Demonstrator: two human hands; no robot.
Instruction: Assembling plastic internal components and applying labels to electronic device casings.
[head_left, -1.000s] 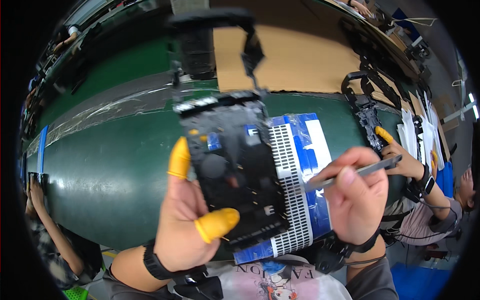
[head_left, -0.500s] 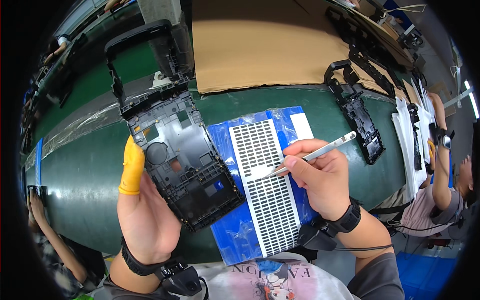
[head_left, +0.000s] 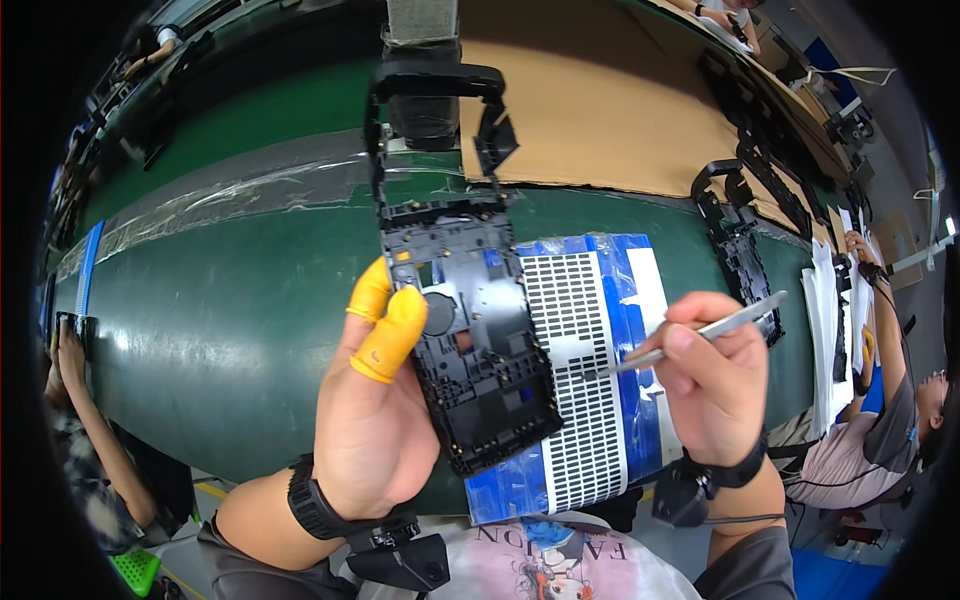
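Note:
My left hand [head_left: 375, 420], with yellow finger cots on its thumb and a finger, grips a black plastic housing [head_left: 480, 300] with a tall loop-shaped end pointing away from me. In my right hand [head_left: 715, 385] is a pair of metal tweezers [head_left: 725, 325], pinched between thumb and fingers. Their tips are over a white sheet [head_left: 572, 350] printed with rows of small black rectangular stickers. A dark speck shows at the tips, but whether they hold a sticker I cannot tell. The sheet lies on a blue board [head_left: 505, 497] wrapped in clear film, partly hidden by the housing.
A second black housing [head_left: 742, 265] lies on the green table [head_left: 220, 350] to the right, beside white paper sheets [head_left: 822, 330]. Brown cardboard [head_left: 580, 120] stands behind. Co-workers' arms [head_left: 885, 330] show at the right, others at the left [head_left: 105, 420].
The whole view has shifted, with things appearing further right. The housing has turned more upright and now overlaps the sheet's edge. My left thumb now lies over its front.

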